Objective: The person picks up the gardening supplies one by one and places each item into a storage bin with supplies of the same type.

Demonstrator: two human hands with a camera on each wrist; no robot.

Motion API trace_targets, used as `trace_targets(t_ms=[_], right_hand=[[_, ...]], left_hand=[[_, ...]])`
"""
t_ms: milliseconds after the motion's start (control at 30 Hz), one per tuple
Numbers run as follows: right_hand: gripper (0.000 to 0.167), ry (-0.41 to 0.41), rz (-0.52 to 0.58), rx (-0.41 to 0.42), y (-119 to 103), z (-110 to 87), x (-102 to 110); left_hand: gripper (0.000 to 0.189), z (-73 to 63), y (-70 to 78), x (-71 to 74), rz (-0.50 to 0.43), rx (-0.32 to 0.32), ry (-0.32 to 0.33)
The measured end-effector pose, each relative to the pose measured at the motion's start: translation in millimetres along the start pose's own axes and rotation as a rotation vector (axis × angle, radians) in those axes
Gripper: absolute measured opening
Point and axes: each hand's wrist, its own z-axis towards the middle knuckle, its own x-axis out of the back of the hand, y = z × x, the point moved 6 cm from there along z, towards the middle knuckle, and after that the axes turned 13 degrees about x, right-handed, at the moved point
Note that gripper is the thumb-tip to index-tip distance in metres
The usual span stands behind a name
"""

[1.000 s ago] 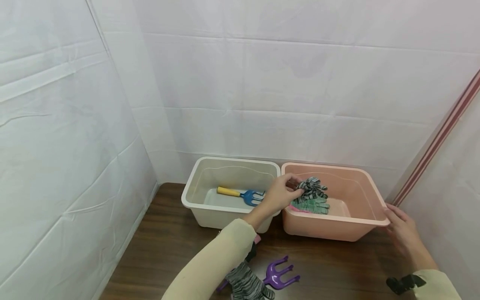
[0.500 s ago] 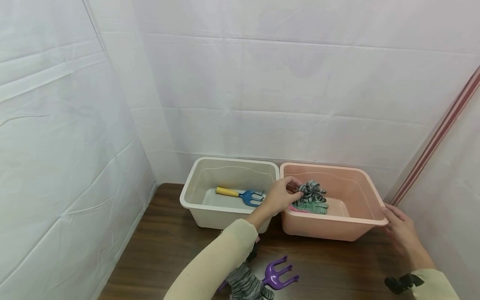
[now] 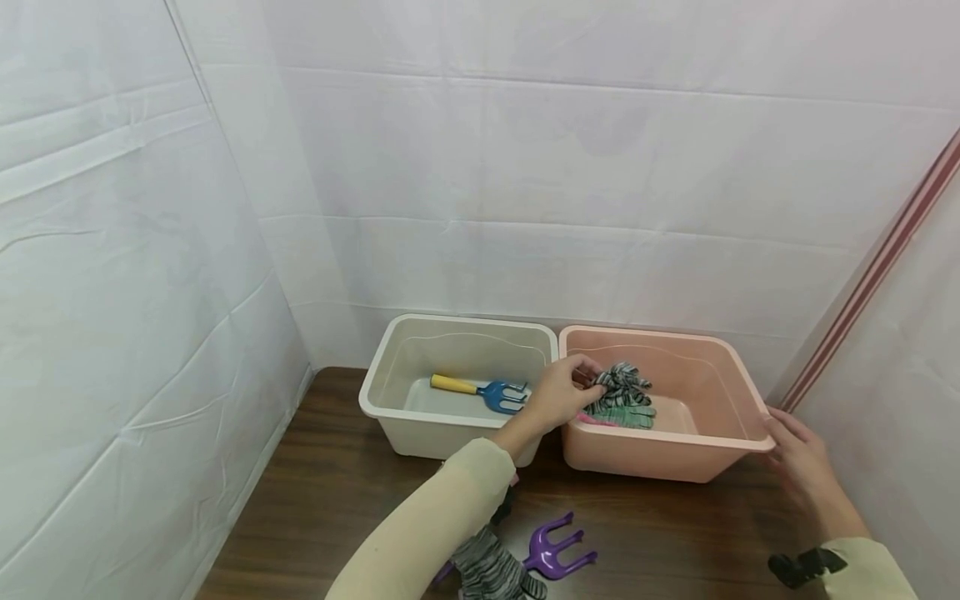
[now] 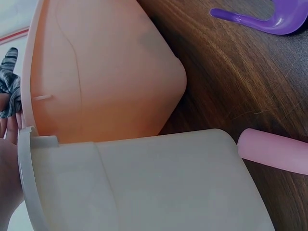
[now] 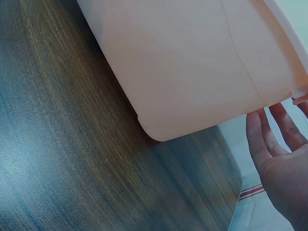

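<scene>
My left hand [image 3: 558,392] reaches over the near left corner of the pink bin [image 3: 637,455] and pinches a grey striped knit glove [image 3: 624,387] between thumb and fingers. The glove hangs bunched just above a green glove [image 3: 632,417] lying in that bin, beside a strip of bright pink [image 3: 597,419]. At the bin's right end, my right hand [image 3: 806,454] grips the rim; in the right wrist view its fingers [image 5: 260,139] press the end wall from below the lip. The left wrist view shows only the edge of the grey glove [image 4: 9,86] past the rims.
A white bin [image 3: 442,435] stands against the pink one, with a yellow-handled blue hand fork [image 3: 495,396] inside. On the wooden table in front lie a purple hand fork [image 3: 551,554], another grey glove [image 3: 491,567] and a pink handle [image 4: 274,150]. White sheeting hangs behind and at both sides.
My left hand has sunk slightly with the grey glove, closer to the green one. The right hand keeps its place on the rim.
</scene>
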Motion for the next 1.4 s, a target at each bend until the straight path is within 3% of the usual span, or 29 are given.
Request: trace_targets(t_ms=[167, 433, 633, 800, 900, 1233, 1400], right_hand=[[0.069, -0.009, -0.045, -0.001, 0.4, 0.4, 0.4], [0.050, 0.004, 0.011, 0.008, -1.7, -0.2, -1.6], [0.052, -0.002, 0.012, -0.012, -1.0, -0.3, -1.4], [0.047, 0.005, 0.012, -0.006, -2.8, -1.9, -0.4], [0.053, 0.006, -0.006, -0.005, -2.9, -2.0, 0.3], [0.054, 0.004, -0.018, -0.018, 0.2, 0.9, 2.7], [0.052, 0.007, 0.001, -0.024, -0.2, 0.3, 2.2]], left_hand=[[0.017, 0.7, -0.2, 0.3, -0.006, 0.000, 0.002], [0.018, 2.2, -2.1, 0.3, -0.020, -0.001, 0.001], [0.019, 3.2, -3.6, -0.2, -0.028, -0.002, 0.007], [0.022, 2.8, -3.0, -1.9, -0.079, -0.024, -0.015], [0.025, 2.3, -2.6, -2.0, -0.113, -0.034, -0.026], [0.036, 2.5, -2.3, -1.4, -0.211, 0.003, -0.032], [0.040, 0.7, 2.1, 0.3, -0.235, -0.011, -0.047]])
